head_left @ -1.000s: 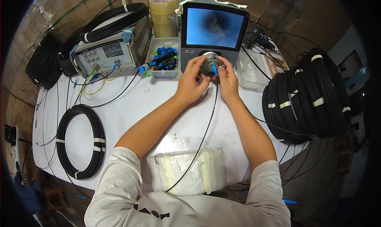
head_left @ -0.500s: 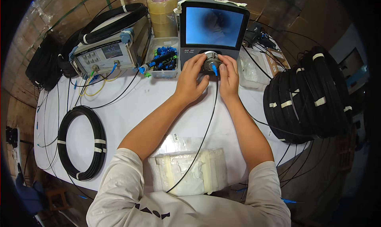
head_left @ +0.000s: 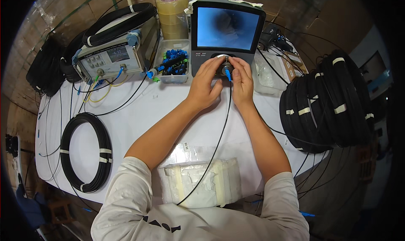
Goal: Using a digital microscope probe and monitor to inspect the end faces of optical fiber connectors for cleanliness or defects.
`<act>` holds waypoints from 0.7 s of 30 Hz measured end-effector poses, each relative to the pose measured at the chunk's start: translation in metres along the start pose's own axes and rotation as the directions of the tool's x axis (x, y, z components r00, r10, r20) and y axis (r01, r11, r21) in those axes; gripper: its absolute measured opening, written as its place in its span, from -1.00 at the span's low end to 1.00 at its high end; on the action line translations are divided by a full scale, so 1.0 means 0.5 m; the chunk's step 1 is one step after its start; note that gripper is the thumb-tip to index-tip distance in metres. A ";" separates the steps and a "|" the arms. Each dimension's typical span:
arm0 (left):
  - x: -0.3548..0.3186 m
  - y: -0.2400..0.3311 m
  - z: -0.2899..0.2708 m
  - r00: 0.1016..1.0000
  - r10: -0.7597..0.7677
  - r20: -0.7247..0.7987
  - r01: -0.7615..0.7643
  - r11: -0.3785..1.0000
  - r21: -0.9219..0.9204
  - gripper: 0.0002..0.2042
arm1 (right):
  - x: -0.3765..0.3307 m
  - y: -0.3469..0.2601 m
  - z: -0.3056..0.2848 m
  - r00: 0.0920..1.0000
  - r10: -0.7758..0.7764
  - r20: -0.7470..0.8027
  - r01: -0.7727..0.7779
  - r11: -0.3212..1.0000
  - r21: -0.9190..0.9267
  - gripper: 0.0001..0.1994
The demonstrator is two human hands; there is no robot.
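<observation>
Both my hands are at the front of a grey inspection device with a lit blue screen at the far middle of the white table. My left hand has its fingers on the round metal port below the screen. My right hand pinches a blue connector at that port. A thin black cable runs from the connector back toward me, over a stack of white wrapped packets at the near edge.
A grey test instrument with cables plugged in stands far left. Beside it is a clear tray of blue connectors and rolls of tape. Black cable coils lie near left and piled at the right.
The picture on the screen has shifted. My fingers have moved slightly at the port; both hands stay in place.
</observation>
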State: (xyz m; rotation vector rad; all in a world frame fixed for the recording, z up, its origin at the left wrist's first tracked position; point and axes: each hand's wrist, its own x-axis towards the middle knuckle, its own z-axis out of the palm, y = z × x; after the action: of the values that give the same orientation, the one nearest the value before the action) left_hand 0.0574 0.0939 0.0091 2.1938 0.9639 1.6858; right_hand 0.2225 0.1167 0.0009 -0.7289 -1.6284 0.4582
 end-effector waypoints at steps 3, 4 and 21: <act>0.000 0.000 -0.001 1.000 0.011 -0.008 -0.011 1.000 0.001 -0.35 | 0.000 -0.005 0.002 1.000 0.027 0.001 -0.027 1.000 -0.002 -0.63; 0.000 0.000 -0.001 1.000 0.013 -0.008 -0.013 1.000 0.001 -0.35 | 0.000 -0.005 0.002 1.000 0.026 0.000 -0.026 1.000 -0.002 -0.63; 0.005 -0.018 -0.002 0.984 -0.169 -0.051 0.170 0.985 0.025 -0.56 | -0.035 0.003 0.005 0.982 0.180 -0.052 -0.169 0.971 0.169 -0.50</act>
State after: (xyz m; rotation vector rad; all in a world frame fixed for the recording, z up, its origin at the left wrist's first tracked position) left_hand 0.0538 0.1022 0.0067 2.0318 1.1600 1.6638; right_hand 0.2215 0.1060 -0.0134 -0.7589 -1.4509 0.6794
